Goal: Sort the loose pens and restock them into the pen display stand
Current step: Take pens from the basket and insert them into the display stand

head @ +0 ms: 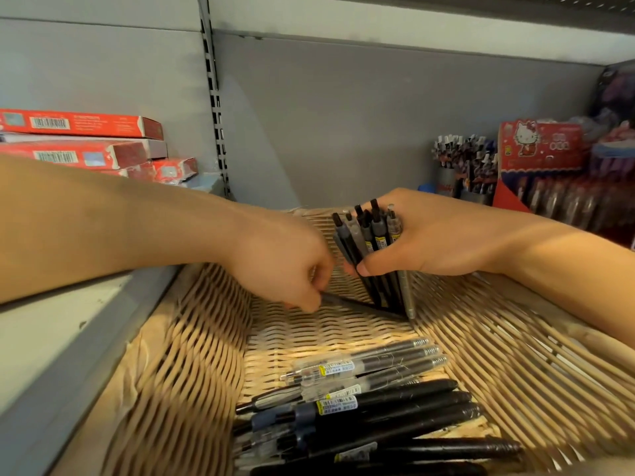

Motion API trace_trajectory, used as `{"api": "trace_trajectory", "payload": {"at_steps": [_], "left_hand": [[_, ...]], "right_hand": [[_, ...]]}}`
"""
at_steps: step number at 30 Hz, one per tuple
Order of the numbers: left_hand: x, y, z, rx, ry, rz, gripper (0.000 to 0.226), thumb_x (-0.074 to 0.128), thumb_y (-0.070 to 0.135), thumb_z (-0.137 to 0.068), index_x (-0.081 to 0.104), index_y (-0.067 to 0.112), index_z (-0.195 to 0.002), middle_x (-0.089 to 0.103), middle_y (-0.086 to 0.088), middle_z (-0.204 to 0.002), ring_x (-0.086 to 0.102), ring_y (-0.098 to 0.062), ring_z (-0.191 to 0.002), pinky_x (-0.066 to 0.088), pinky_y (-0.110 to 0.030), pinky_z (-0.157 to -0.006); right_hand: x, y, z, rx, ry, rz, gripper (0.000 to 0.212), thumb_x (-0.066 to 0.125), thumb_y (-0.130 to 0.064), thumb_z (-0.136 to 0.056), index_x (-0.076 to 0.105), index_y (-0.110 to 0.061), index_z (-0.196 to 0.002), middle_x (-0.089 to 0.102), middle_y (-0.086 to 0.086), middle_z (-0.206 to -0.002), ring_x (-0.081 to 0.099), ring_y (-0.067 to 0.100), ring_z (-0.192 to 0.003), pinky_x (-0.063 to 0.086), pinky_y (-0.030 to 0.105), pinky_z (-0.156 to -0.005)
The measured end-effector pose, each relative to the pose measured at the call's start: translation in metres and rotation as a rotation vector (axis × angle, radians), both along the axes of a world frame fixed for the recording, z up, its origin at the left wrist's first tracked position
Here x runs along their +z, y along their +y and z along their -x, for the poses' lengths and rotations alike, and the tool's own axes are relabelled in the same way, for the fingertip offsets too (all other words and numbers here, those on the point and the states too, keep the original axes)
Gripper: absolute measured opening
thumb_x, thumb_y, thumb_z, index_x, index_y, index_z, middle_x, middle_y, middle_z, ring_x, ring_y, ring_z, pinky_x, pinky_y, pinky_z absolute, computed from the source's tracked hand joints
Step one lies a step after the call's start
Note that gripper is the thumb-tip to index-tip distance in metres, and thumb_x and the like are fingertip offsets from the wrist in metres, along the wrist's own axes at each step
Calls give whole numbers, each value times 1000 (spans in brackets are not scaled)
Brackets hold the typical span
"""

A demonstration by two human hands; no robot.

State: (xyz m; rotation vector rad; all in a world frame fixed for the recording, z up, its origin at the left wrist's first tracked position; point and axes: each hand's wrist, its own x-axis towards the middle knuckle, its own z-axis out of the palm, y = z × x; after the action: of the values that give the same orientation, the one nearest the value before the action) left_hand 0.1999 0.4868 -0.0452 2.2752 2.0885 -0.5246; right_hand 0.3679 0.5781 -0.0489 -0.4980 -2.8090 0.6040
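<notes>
Right hand grips an upright pen bundle, tips on the wicker basket. Left hand pinches a blurred dark pen; fingertips hidden. Loose pens cut off below.

Dark pen bundle upright in basket's far end; loose pens lying near end.

Bare forearms and hands, nothing worn

Both forearms are uncovered as far as the frame edges, with no sleeve in sight. The left hand and right hand carry no glove, ring, watch or band; the right thumbnail is short and plain, and both wrists are bare.
</notes>
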Motion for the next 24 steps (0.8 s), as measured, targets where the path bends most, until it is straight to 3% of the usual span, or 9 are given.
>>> {"api": "trace_trajectory", "payload": {"at_steps": [4, 5, 7, 9, 12, 18, 22, 24], "left_hand": [[6, 3, 2, 28, -374, -203, 30, 70, 44, -81, 66, 21, -63, 63, 14, -58, 56, -3, -58, 46, -19, -57], [8, 3, 3, 44, -485, -220, 25, 73, 43, -76, 72, 18, -70, 70, 9, -67, 63, -5, -65, 50, -19, -66], [10, 4, 4, 65, -636, -271, 34, 74, 38, -71, 75, 12, -93, 76, -3, -85, 71, -18, -84, 57, -35, -86], [8, 6, 8, 63, -781, -326, 28, 79, 24, -77, 73, 10, -101, 77, -7, -87, 74, -23, -85, 60, -42, -86], [7, 7, 9, 62, -945, -371, 28, 78, 10, -81, 66, 11, -107, 77, -8, -85, 75, -18, -79, 62, -33, -78], [8, 5, 8, 63, -1039, -366, 31, 76, 10, -84, 59, 10, -110, 77, -9, -82, 74, -19, -78, 62, -31, -76], [11, 2, 4, 71, -1102, -426, 21, 70, 11, -90, 58, 17, -107, 75, -7, -77, 72, -16, -71, 61, -31, -74], [17, -3, -2, 82, -1050, -499, 22, 68, 16, -92, 57, 21, -111, 73, -6, -79, 70, -17, -73, 60, -36, -76]], "right_hand": [[0, 3, 0, 11, 79, 33, 18, 74, -15, -90, 69, -17, -107, 73, 3, -102, 68, 21, -98, 49, 41, -96], [0, 4, 1, 9, 109, 48, 21, 75, -14, -89, 69, -19, -108, 74, 0, -102, 69, 17, -99, 50, 37, -95], [0, 6, 1, -1, 151, 79, 25, 76, -13, -89, 69, -21, -112, 75, -3, -104, 70, 12, -99, 52, 34, -95], [-2, 8, 2, -6, 191, 124, 29, 76, -11, -88, 69, -23, -113, 75, -5, -104, 70, 9, -98, 53, 28, -92], [-3, 11, 2, -3, 221, 186, 31, 77, -9, -87, 69, -21, -113, 77, -6, -101, 71, 6, -95, 51, 16, -85], [-5, 13, 3, 72, 137, 211, 10, 72, -7, -90, 68, -11, -98, 77, 2, -87, 73, 16, -88, 53, 20, -84], [-6, 14, 4, 87, 228, 346, 9, 68, 1, -90, 64, -2, -97, 72, 4, -85, 73, 21, -83, 59, 29, -80], [-3, 10, 3, 70, 288, 375, 13, 68, 3, -90, 67, -9, -94, 72, 4, -81, 73, 20, -78, 59, 28, -73]]}}
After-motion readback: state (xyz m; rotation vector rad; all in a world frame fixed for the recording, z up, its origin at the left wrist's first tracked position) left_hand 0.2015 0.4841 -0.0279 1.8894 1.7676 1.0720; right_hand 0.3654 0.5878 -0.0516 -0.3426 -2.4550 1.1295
